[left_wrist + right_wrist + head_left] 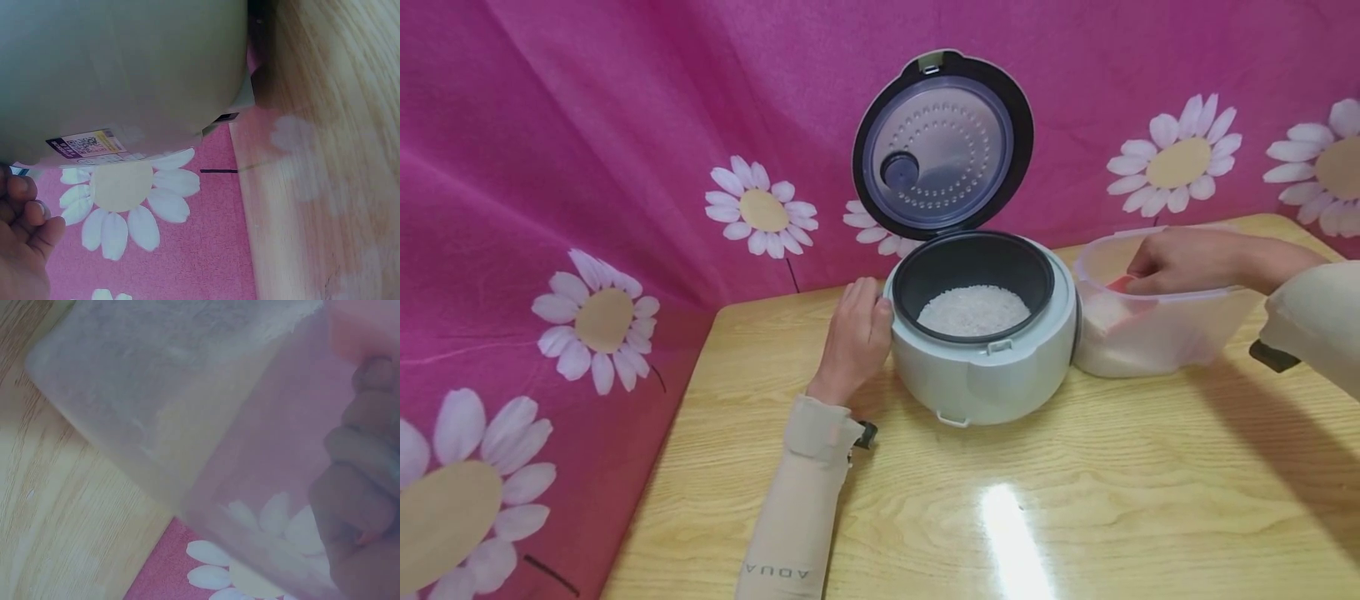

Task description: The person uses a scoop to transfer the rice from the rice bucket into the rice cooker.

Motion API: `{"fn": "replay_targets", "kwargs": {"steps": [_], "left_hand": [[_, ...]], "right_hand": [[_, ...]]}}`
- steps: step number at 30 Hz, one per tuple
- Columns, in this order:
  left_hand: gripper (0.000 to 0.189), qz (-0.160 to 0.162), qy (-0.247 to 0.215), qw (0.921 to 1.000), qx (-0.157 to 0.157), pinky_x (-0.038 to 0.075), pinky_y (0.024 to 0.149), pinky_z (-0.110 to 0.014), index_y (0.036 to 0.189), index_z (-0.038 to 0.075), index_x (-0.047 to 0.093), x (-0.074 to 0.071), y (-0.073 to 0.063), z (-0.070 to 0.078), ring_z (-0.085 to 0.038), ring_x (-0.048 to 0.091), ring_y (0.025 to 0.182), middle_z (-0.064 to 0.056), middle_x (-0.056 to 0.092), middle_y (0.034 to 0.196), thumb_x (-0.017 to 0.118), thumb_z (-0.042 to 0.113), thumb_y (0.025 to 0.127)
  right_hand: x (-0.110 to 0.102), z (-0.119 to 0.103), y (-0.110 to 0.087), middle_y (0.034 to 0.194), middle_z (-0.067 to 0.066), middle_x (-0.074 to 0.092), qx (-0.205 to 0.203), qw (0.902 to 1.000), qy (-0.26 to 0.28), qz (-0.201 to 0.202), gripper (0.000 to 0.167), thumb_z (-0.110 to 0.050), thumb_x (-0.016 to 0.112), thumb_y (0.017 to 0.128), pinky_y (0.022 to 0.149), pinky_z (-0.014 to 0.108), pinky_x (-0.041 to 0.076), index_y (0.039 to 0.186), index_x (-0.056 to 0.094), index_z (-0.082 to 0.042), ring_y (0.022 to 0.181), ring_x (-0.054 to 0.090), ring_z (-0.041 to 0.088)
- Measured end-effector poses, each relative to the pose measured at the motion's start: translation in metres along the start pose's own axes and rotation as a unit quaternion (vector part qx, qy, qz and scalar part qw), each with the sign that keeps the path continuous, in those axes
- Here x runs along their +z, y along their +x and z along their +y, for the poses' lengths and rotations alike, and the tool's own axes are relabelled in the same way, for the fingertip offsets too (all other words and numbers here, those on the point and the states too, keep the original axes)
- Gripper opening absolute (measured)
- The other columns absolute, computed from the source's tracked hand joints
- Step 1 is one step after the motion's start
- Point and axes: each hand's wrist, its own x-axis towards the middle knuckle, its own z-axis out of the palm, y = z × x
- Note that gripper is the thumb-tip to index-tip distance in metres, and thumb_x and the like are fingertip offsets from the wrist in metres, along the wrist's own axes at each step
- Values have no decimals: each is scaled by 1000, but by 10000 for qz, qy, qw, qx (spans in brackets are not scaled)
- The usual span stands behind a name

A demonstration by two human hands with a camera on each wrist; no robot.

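A white rice cooker [981, 387] stands with its lid [943, 142] raised, and white rice [976, 310] lies in its dark inner pot [921, 279]. My left hand [856, 333] grips the cooker's left side at the rim; in the left wrist view its bent fingers [25, 209] meet the cooker's edge. To the cooker's right, my right hand [1191, 257] reaches into a translucent plastic bin [1187, 333] of rice. It holds a red scoop [1122, 283], whose lower part sits behind the bin's wall. The scoop [359, 328] shows pinkish through the plastic in the right wrist view.
Everything stands on a light wooden table [940, 508]. Behind and to the left hangs a magenta cloth [625, 125] with large white flowers. The bin is right up against the cooker's right side, and the raised lid stands tall at the back.
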Motion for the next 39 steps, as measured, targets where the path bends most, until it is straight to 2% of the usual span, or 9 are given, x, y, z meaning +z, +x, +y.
{"fn": "replay_targets", "kwargs": {"steps": [9, 20, 25, 39], "left_hand": [[32, 9, 44, 10000, -46, 50, 89, -37, 104, 8, 53, -3, -1, 0, -21, 51, 96, -8, 53, 94, 33, 32, 103], [32, 38, 70, 10000, 18, 48, 88, -37, 102, 7, 52, -6, 0, 0, -21, 51, 95, -8, 52, 92, 32, 31, 102], [33, 50, 99, 9999, 121, 47, 88, -40, 102, 4, 53, -5, 0, -1, -26, 51, 97, -11, 53, 94, 32, 29, 101], [33, 0, 101, 9997, 240, 46, 87, -41, 101, 4, 52, -1, 1, 0, -27, 50, 97, -12, 52, 94, 30, 29, 102]], "right_hand": [[-2, -2, 3, 58, -15, 37, -152, 9998, 95, 24, 34, -23, 66, 94, 53, 19, 25, 62, 56, -22, 53, 33, -2], [-2, -1, 5, 58, -14, 36, -23, 9998, 189, -26, 32, -24, 66, 94, 52, 19, 25, 64, 57, -21, 53, 32, -2], [-2, -1, 4, 59, -14, 35, 67, 9996, 267, -21, 32, -23, 65, 93, 52, 20, 25, 63, 55, -20, 53, 31, -1], [-5, -2, 1, 60, -12, 35, 108, 9999, 82, -39, 32, -23, 65, 93, 53, 20, 28, 63, 56, -19, 53, 31, 1]]}}
